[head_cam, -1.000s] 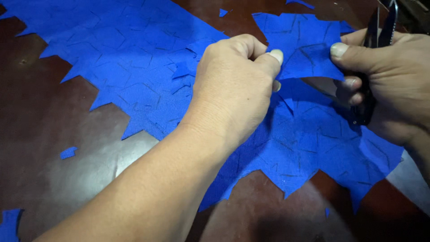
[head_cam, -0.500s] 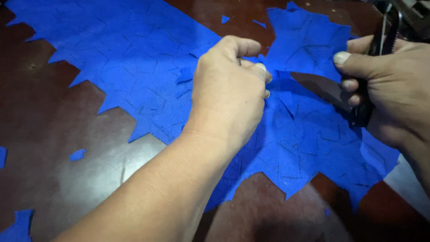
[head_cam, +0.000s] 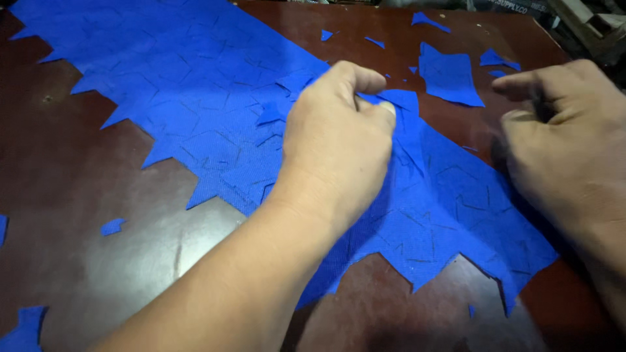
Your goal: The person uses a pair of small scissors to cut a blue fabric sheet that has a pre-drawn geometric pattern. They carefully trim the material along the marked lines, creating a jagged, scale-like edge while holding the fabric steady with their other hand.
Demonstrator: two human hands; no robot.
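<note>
Bare dark table (head_cam: 98,274) open at lower left (few blue scraps (head_cam: 112,226)); blue sheet (head_cam: 195,98) covers the middle; cut piece (head_cam: 448,75) far right

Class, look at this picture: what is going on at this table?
A person works on a large blue fabric sheet with jagged, cut edges, spread over a dark wooden table. The left hand pinches a flap of the fabric near its middle. The right hand is blurred beside it; whether it holds anything cannot be told. A cut-off blue piece and smaller scraps lie around.

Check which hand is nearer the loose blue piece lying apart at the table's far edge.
Right. The right hand sits just right of the loose blue piece, a short gap between them. The left hand pinches the big blue sheet, farther to its left.
</note>
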